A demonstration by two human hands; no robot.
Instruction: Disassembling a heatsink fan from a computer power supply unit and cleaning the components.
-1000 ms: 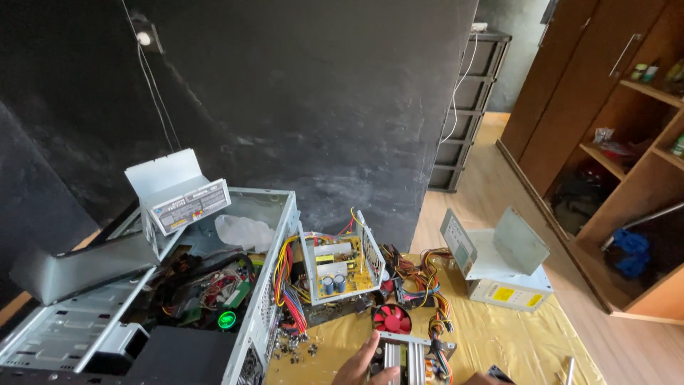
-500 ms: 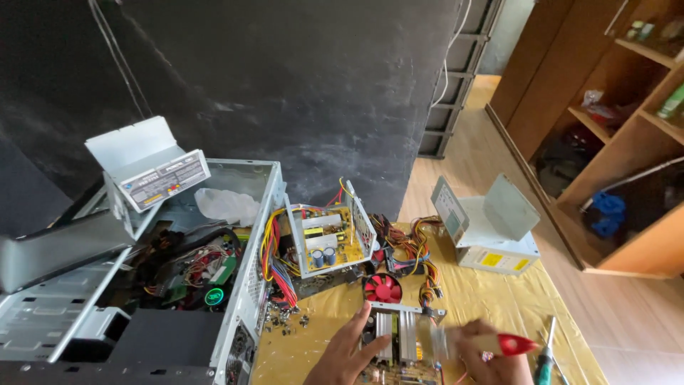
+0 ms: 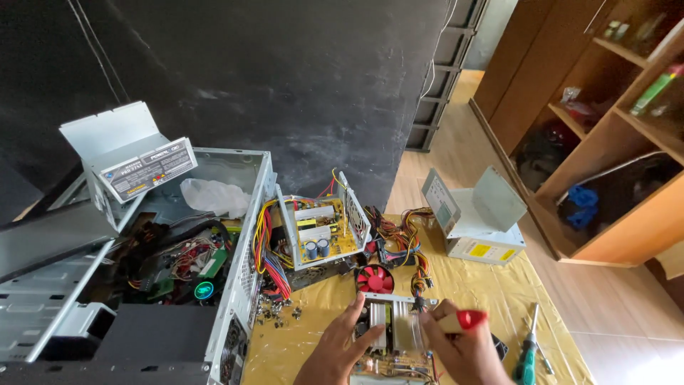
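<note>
Holding down a power supply board (image 3: 390, 335) with metal heatsinks at the near edge of the desk (image 3: 484, 285), the left hand (image 3: 342, 349) lies open, fingers spread on its left side. The right hand (image 3: 463, 342) is closed around a red-handled screwdriver (image 3: 467, 319) right over the board's right side. Compared with half a second ago, the view dropped and both hands show more fully; the screwdriver handle moved in over the board. The board's long axis runs near to far, its far end just short of a red fan (image 3: 375, 279). A green-handled screwdriver (image 3: 527, 353) lies to the right.
</note>
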